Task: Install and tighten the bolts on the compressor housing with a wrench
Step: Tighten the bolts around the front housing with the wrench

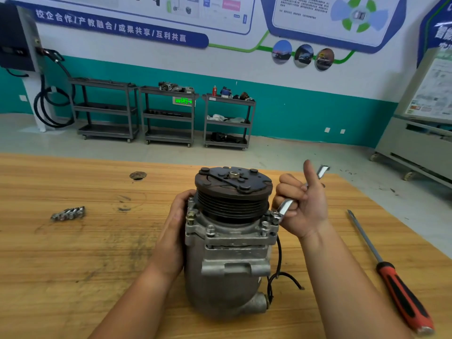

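- Both hands work at the top of the compressor (227, 243) in the head view. The left hand (176, 216) wraps round its left side just under the pulley (232, 194), fingers curled against the housing, steadying it.
- On the other side, the right hand (304, 206) grips a silver wrench (285, 206), fingers closed round the shank and thumb sticking up.
- One end of the wrench sits on a flange bolt (276, 218) at the housing's right corner; the other end pokes out above the hand.
- More bolt heads show along the front flange, at the left corner and either side of the middle.
- Standing upright on the wooden table (73, 265), pulley end up, the compressor is near the table's front edge, with a black wire (279, 260) hanging down its right side.
- A small cluster of loose bolts (68, 213) lies on the table well to the left.
- To the right lies a screwdriver (391, 272) with a red and black handle, apart from the compressor.
- Three grey shelf carts (168, 113) stand against the far wall.
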`<move>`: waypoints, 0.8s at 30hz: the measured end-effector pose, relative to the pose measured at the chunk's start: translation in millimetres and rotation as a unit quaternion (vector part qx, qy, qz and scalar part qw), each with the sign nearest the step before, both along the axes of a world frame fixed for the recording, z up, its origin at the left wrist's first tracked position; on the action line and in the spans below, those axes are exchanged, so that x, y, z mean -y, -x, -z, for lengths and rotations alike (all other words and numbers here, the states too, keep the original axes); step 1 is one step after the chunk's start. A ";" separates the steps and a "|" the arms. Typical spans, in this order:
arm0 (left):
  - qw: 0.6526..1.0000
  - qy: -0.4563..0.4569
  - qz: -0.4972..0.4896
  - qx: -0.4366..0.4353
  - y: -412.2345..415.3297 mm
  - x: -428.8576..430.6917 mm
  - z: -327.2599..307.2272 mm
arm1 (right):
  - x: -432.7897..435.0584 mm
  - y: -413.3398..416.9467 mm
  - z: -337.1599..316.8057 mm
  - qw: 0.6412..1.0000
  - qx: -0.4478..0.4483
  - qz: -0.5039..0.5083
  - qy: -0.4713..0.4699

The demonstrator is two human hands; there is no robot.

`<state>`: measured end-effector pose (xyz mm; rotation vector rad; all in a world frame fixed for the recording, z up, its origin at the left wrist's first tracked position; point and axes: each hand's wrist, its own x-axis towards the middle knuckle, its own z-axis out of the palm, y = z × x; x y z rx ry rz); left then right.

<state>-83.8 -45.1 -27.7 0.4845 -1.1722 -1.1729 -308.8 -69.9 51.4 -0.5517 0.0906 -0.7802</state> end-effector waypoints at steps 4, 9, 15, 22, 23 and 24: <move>1.000 0.010 -0.001 0.027 -1.9 1.6 3.8 | 0.1 -4.9 1.7 0.999 0.011 0.033 0.003; 0.999 0.018 0.005 0.037 -2.2 4.1 8.2 | -33.6 -1.5 -13.3 0.949 -0.140 0.270 0.086; 0.999 0.016 -0.003 0.047 -2.7 6.6 11.1 | -100.9 -32.7 -10.5 0.811 -0.201 0.521 0.174; 0.999 0.020 -0.013 0.045 -1.7 4.7 9.1 | -139.9 -96.7 12.0 0.606 -0.464 0.545 0.346; 0.999 0.020 -0.015 0.045 -1.4 4.6 9.1 | -140.5 -96.0 9.3 0.625 -0.449 0.537 0.347; 0.999 0.017 -0.014 0.042 -1.7 4.6 9.4 | -139.4 -92.8 6.7 0.656 -0.416 0.532 0.336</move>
